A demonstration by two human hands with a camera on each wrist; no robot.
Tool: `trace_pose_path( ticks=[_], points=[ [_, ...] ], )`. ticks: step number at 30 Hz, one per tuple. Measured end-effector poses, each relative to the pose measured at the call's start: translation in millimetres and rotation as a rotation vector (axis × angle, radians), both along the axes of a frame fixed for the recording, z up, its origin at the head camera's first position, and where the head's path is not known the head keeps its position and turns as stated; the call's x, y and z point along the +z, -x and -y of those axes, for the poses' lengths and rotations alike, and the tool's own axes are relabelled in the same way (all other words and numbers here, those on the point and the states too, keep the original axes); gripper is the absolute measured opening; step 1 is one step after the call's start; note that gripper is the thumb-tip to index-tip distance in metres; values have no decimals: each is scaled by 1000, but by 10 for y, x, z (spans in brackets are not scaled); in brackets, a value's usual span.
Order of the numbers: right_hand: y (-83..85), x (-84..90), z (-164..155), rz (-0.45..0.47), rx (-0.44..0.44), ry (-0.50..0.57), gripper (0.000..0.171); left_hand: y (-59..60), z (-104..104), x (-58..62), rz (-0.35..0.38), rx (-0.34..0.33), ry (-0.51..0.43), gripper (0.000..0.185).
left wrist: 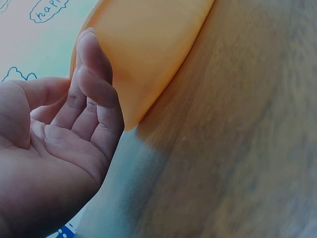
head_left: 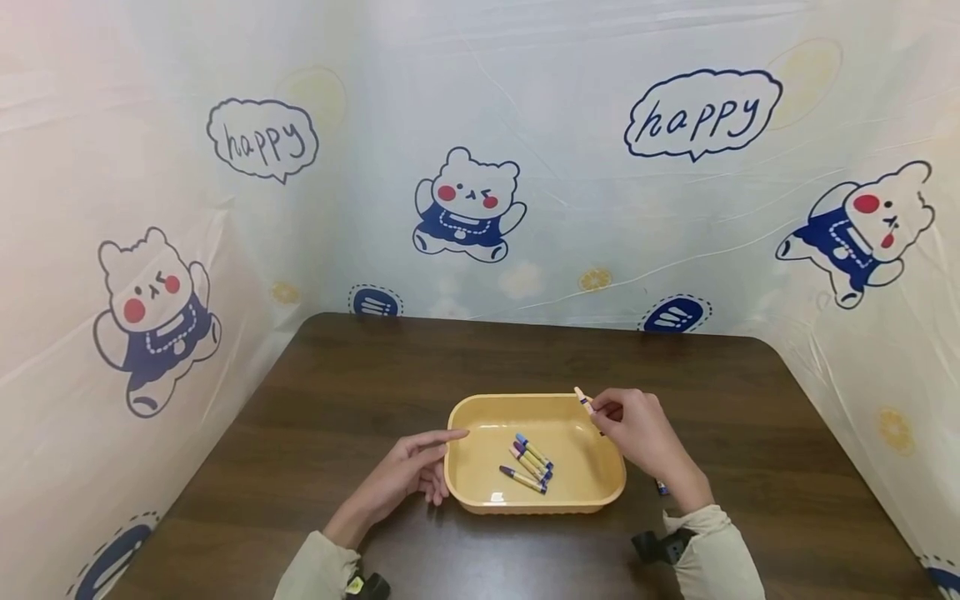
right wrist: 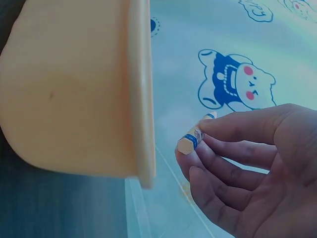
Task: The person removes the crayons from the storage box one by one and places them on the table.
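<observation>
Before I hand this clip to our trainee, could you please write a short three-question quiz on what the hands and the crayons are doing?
1. True or false: the right hand pinches a crayon at the far right corner of the yellow tray.
2. How many crayons seem to lie inside the tray? A) none B) about five C) more than ten
3. Fill in: the left hand rests with straight fingers against the tray's ____ side.

Key: 1 true; 2 B; 3 left. One more crayon lies on the wooden table, partly hidden behind the right wrist.
</observation>
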State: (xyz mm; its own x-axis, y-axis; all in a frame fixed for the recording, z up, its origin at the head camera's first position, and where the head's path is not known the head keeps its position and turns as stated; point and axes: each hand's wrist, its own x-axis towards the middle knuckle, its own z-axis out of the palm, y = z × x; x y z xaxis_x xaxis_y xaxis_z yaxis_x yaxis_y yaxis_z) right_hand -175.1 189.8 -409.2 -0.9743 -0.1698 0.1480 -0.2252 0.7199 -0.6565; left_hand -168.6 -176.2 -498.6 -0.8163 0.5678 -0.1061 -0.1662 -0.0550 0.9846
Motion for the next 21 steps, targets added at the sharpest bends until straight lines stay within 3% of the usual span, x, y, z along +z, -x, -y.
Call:
trace_pose_path(
  ticks=[10,16,21],
  points=[
    [-260,-179,-172,-30,-129,46,11,10,-10,23,-14,-6,-18,47],
    [-336,-248,-593,-136,-238,39,11,24,-26,-5,-1,0,-10,46],
    [-402,-246,-954,-78,-300,42,18,9,-19,2,15,12,1,48]
  ],
)
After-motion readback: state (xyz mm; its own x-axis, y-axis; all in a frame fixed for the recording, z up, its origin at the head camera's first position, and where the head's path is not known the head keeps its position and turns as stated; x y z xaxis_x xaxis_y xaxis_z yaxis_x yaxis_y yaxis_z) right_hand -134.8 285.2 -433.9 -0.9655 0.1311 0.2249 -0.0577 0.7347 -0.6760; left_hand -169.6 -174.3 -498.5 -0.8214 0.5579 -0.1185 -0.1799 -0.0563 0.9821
